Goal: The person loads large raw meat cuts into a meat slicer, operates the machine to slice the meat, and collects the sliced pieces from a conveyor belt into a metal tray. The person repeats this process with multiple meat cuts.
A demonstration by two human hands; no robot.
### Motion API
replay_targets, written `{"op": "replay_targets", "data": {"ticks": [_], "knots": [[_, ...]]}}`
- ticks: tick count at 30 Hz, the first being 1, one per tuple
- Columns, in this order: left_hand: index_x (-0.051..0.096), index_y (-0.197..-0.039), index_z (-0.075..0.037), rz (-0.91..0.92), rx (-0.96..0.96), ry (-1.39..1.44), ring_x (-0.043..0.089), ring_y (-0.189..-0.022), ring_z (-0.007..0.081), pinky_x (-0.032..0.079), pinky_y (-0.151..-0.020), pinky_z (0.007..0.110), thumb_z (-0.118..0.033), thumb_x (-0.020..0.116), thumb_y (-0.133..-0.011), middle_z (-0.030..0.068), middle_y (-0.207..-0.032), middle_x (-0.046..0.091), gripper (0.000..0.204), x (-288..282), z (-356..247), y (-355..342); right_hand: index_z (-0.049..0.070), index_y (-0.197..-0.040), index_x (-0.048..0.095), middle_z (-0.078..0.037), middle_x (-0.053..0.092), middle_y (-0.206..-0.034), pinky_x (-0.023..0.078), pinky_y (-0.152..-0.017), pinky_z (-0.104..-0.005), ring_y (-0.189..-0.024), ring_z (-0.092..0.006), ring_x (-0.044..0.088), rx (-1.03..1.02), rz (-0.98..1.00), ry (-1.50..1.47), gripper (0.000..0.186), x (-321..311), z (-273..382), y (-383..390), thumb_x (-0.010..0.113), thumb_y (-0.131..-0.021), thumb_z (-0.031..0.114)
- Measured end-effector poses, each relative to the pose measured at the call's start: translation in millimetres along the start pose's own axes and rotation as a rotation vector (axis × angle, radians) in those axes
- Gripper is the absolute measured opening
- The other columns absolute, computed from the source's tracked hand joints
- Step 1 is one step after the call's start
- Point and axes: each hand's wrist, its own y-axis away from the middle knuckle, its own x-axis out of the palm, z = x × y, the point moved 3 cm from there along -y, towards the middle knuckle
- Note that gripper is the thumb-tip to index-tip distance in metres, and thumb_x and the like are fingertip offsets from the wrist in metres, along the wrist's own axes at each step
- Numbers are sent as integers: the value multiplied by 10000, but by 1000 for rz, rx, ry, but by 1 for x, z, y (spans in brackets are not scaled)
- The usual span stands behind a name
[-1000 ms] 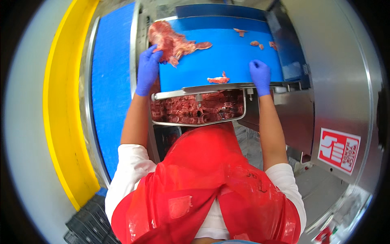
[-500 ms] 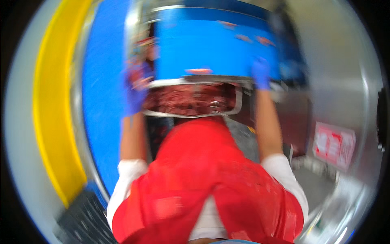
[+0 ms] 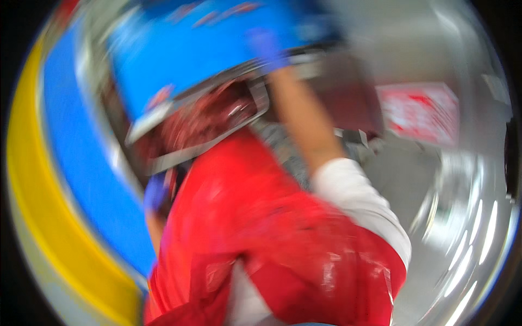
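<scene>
My right hand (image 3: pixel 266 50), in a purple-blue glove, is at the near right part of a blue conveyor or work surface (image 3: pixel 185 60); motion smears its fingers. Low on the left, beside my red apron (image 3: pixel 244 201), my left hand (image 3: pixel 156 193) wears the same kind of glove. Blur hides its fingers, and a dark reddish patch next to it is too unclear to name. Between the surface and my apron is a metal-rimmed bin (image 3: pixel 190 152) holding dark red meat pieces (image 3: pixel 198 117). A small pale red piece (image 3: pixel 160 96) lies at the surface's near left edge.
Several reddish scraps (image 3: pixel 225 12) lie farther back on the blue surface. To the left runs another long blue belt (image 3: pixel 81 146) with a yellow band (image 3: pixel 38 217) outside it. A metal wall on the right carries a red-and-white sign (image 3: pixel 418 113).
The whole view has swung, so the blue surface and bin now appear tilted and farther left. My left hand has dropped from beside the surface to near my apron; my right remains at the surface.
</scene>
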Motion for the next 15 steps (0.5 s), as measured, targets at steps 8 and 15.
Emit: {"op": "replay_targets", "data": {"ticks": [8, 15], "knots": [[612, -1048, -6, -261, -231, -429, 585, -933, 445, 477, -789, 502, -334, 448, -928, 260, -963, 635, 386, 43, 141, -49, 5, -897, 708, -103, 670, -714, 470, -611, -311, -636, -119, 584, -44, -28, 176, 282, -5, 25, -13, 568, -845, 244], [580, -1138, -37, -198, -329, -379, 578, -997, 452, 471, -885, 490, -238, 512, -843, 268, -1098, 606, 364, 66, 116, -57, 32, -823, 694, -193, 638, -715, 473, -582, -379, -585, -313, 603, -57, -83, 89, 300, -6, 34, -9, 580, -794, 308]]}}
